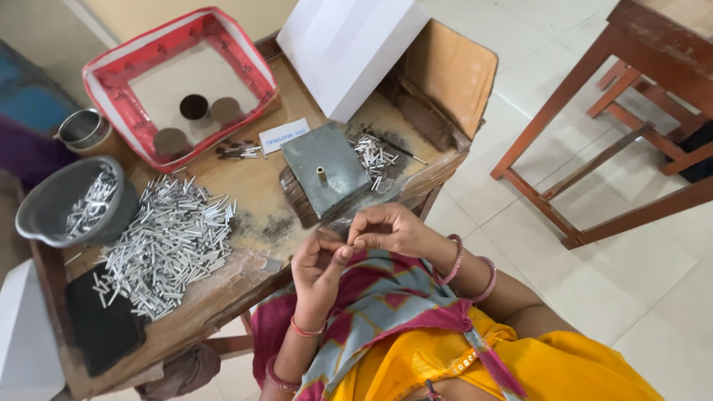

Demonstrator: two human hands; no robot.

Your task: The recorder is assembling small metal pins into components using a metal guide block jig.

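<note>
left hand raised above the lap, palm toward the camera, fingers curled in, thumb and forefinger pinched on something very small at the tips. right hand just beside it, fingertips meeting those of the left, also pinched shut; pink bangles on that wrist. held piece too small and too hidden between the fingertips to make out: only a thin, pale sliver, held off the near table edge, over the patterned cloth on the lap.

on the worn wooden table, a big heap of short silvery tubes, thin, straight, shiny, lying every way. more of the same in a grey bowl at the left edge, and a smaller scatter beside a grey metal block with a short brass pin upright in its middle. behind, a red-rimmed tray holding three round dark discs, with a few dark tubes just outside its near rim. small steel cup left of the tray. black flat pad at the near left corner. white box tilted at the far end.
</note>
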